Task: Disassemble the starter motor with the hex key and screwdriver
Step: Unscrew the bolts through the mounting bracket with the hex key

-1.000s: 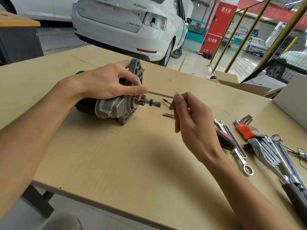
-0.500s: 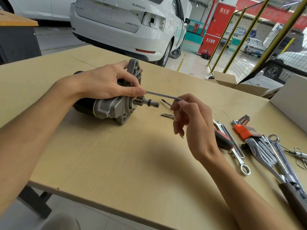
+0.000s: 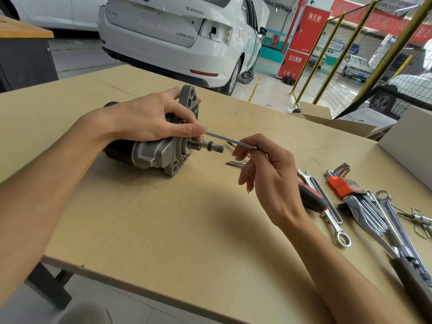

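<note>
— Starter motor, grey cast metal with a black body (image 3: 159,153): where is it?
— From my head view it lies on its side on the pale wooden table (image 3: 145,230). My left hand (image 3: 149,118) curls over its housing.
— And the thin steel hex key (image 3: 230,140)?
— Pinched in my right hand (image 3: 268,169), just right of the motor, its tip meeting my left thumb above the shaft. Red-and-black screwdriver (image 3: 312,198) lies farther right.

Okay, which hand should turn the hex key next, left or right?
Right. The right hand already pinches the hex key, while the left hand grips the starter motor, steadying it.
</note>
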`<state>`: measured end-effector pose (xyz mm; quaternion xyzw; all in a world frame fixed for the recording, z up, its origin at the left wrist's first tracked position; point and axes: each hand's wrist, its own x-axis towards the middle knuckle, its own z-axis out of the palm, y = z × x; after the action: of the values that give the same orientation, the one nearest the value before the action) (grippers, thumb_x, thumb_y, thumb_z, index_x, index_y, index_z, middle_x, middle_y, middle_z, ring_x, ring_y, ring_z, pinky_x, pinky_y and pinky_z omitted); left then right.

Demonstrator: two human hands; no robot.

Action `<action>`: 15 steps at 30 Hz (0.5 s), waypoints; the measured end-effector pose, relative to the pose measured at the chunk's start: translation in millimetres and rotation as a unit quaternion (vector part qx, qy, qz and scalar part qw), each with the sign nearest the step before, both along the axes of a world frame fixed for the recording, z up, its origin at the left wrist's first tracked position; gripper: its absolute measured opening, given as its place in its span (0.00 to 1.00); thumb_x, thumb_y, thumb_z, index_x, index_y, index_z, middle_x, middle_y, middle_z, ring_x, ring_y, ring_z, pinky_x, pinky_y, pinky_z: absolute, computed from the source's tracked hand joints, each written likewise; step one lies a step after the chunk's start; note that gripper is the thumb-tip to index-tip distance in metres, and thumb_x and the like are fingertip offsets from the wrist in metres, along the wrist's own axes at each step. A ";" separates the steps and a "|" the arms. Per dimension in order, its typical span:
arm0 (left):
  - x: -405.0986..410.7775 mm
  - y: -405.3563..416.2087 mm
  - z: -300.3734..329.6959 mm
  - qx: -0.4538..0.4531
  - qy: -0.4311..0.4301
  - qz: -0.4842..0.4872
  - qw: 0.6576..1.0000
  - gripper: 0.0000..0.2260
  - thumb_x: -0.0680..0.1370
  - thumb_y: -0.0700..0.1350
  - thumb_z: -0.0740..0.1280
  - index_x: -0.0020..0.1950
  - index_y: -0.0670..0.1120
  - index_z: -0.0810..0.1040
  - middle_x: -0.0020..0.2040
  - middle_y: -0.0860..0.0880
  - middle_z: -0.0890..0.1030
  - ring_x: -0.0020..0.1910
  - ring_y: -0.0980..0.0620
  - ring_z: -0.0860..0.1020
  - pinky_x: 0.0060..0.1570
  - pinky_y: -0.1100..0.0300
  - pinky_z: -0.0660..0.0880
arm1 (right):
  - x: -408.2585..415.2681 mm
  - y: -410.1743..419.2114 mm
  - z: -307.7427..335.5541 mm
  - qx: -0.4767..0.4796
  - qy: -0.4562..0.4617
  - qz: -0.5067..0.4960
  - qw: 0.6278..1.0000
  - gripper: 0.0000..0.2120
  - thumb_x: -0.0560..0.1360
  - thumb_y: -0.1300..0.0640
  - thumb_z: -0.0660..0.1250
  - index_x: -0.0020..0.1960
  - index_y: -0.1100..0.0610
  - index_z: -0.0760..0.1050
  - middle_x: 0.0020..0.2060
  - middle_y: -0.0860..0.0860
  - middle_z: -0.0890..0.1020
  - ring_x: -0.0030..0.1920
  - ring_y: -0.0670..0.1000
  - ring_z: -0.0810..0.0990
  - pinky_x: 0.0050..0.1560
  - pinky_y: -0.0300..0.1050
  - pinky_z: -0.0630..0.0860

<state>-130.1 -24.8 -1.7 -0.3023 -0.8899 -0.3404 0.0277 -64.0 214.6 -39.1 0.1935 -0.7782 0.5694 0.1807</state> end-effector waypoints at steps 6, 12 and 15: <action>-1.3 -0.3 -0.7 0.008 0.003 0.002 1.000 0.21 0.66 0.74 0.64 0.42 0.60 0.85 0.57 0.62 0.72 0.60 0.72 0.69 0.56 0.69 0.65 | 1.5 -1.7 5.1 -0.055 -0.068 -0.011 0.996 0.14 0.82 0.64 0.55 0.52 0.54 0.78 0.33 0.48 0.78 0.26 0.50 0.75 0.24 0.41 0.69; -2.0 -0.4 -0.6 0.019 0.001 -0.006 1.000 0.12 0.68 0.67 0.68 0.40 0.62 0.84 0.58 0.69 0.71 0.62 0.71 0.69 0.62 0.61 0.65 | 3.2 0.6 12.0 -0.135 -0.207 0.078 0.966 0.24 0.85 0.53 0.52 0.37 0.60 0.76 0.26 0.52 0.72 0.24 0.50 0.70 0.24 0.40 0.65; -1.0 -1.0 -0.9 0.019 0.009 -0.006 1.000 0.15 0.69 0.71 0.68 0.41 0.63 0.84 0.58 0.64 0.72 0.63 0.67 0.70 0.63 0.63 0.65 | 2.4 -0.2 13.3 -0.157 -0.221 0.108 0.956 0.28 0.84 0.47 0.51 0.31 0.55 0.76 0.25 0.52 0.69 0.23 0.50 0.68 0.24 0.38 0.63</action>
<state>-131.1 -25.8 -2.6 -0.3098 -0.8813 -0.3546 0.0392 -61.6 214.5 -25.8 0.1147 -0.6743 0.7289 -0.0304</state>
